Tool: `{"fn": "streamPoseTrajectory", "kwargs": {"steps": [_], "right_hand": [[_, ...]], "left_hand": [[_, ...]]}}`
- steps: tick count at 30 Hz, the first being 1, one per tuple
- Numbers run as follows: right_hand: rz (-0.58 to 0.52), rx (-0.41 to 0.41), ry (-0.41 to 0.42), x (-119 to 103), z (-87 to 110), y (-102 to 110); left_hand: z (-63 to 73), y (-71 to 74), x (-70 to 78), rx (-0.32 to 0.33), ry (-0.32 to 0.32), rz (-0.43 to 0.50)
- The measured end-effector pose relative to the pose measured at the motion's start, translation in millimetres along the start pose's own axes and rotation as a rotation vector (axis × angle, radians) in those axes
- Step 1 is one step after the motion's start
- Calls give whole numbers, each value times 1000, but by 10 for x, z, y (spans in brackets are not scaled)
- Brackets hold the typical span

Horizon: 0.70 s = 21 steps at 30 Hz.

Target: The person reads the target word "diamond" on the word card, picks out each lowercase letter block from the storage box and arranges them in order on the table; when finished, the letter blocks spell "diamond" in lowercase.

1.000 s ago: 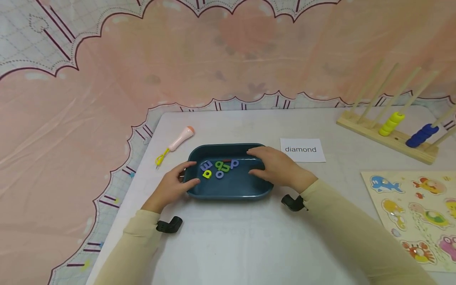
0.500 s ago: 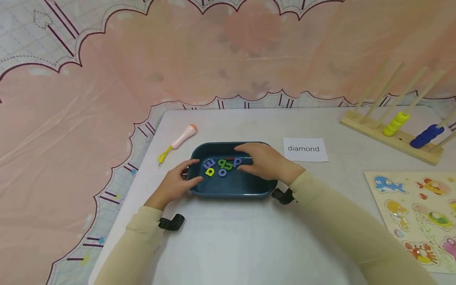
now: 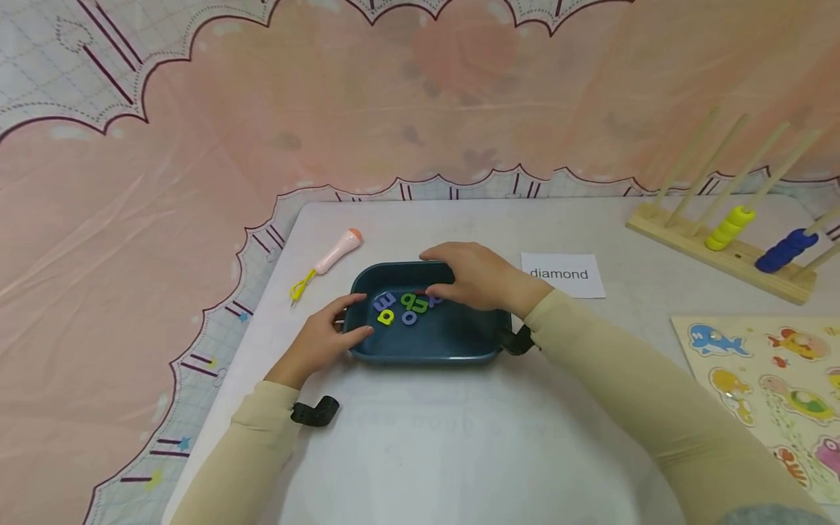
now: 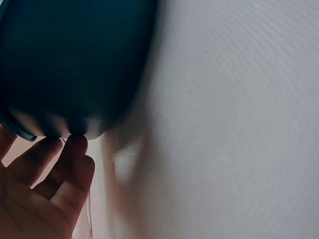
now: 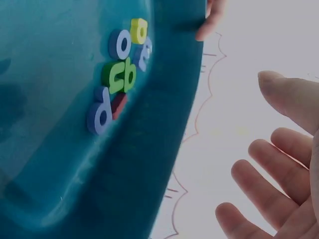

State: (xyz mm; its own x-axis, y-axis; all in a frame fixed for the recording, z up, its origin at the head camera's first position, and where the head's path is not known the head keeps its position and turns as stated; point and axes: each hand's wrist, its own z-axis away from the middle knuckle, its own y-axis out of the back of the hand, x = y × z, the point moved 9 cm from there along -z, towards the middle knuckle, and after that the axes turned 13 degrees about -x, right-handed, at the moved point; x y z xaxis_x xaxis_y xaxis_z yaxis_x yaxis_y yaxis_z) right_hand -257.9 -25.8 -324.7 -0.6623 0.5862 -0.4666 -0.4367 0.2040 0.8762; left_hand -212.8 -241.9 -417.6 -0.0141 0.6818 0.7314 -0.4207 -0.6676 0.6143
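Note:
A dark teal tray point(image 3: 429, 348) lies on the white table. My left hand point(image 3: 313, 343) holds its left end, thumb and index finger over the rim; the left wrist view shows fingertips point(image 4: 75, 144) against the outer wall. Over the tray's far right rim, my right hand point(image 3: 482, 278) hovers with relaxed fingers and nothing in them. Inside lie a purple m point(image 3: 384, 301), a yellow letter point(image 3: 386, 317), a purple o point(image 3: 410, 318), green letters point(image 5: 118, 76), a purple d point(image 5: 101, 115) and a small red piece point(image 5: 119, 105). My right hand partly covers the d in the head view.
A white card point(image 3: 561, 275) reading "diamond" lies right of the tray. Behind left is a pink microphone-shaped toy point(image 3: 337, 251) with a yellow loop. A wooden bead rack point(image 3: 715, 248) stands at the back right, an animal puzzle board point(image 3: 761, 372) in front of it.
My right hand has moved left and away from me, from the tray's right end to above its far rim, now overlapping the card's edge. My left hand and the letters keep their places.

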Motion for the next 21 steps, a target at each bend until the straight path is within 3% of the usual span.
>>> {"fn": "streamPoseTrajectory", "kwargs": {"steps": [8, 16, 21], "right_hand": [[-22, -117, -11, 51, -202, -212], [-17, -131, 3, 58, -364, -272], [-21, -161, 9, 73, -462, -414]], "left_hand": [[-5, -2, -9, -10, -4, 13], [-7, -12, -10, -12, 5, 1], [-6, -2, -12, -4, -1, -7]]}}
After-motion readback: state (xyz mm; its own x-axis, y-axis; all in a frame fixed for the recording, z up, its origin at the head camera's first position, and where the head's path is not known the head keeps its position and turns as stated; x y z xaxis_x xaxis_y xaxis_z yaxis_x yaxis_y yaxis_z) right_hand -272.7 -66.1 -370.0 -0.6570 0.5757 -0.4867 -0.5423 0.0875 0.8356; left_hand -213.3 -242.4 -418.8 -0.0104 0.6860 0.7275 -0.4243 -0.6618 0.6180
